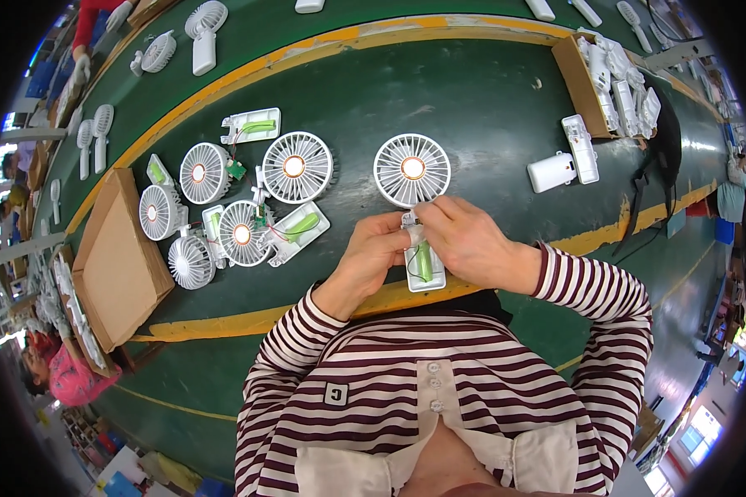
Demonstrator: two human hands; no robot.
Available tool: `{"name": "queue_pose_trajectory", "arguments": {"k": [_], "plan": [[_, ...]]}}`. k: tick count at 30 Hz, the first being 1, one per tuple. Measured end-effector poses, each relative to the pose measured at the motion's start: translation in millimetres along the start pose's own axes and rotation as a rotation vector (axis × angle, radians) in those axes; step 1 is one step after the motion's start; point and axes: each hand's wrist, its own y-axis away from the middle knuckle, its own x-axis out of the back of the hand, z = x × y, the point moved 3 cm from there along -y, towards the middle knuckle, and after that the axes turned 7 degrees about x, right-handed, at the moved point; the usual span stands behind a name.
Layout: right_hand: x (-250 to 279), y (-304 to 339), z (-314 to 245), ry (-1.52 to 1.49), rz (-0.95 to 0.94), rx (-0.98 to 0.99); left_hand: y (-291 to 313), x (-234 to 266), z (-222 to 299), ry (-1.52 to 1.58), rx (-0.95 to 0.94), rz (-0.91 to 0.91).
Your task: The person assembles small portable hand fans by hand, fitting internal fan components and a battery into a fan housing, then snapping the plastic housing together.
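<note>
Directly before me lies a white handheld fan (413, 170), its round grille head pointing away from me. Its handle half (425, 269) is uncovered and shows a green battery cell and thin wires inside. My left hand (375, 253) grips the handle's left side near the neck, thumb and fingers closed. From the right, my right hand (464, 240) bends over the neck of the fan with its fingers pinched together. Whatever small part sits between those fingertips is hidden.
Several opened fans (242, 234) with batteries and wires cluster on the left, beside an open cardboard box (120, 257). White handle covers (552, 172) lie at right, below a carton (576, 79) of white casings. Finished-looking fans (203, 37) stand on the green belt beyond the yellow edge.
</note>
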Motion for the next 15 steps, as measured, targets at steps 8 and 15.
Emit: {"name": "queue_pose_trajectory", "arguments": {"k": [8,15], "plan": [[-2,8,5,0.065,-0.023,-0.164,1,-8,7,-0.012,0.088,0.033],[-6,8,9,0.062,-0.027,-0.144,-7,-5,1,-0.002,0.095,0.061]]}}
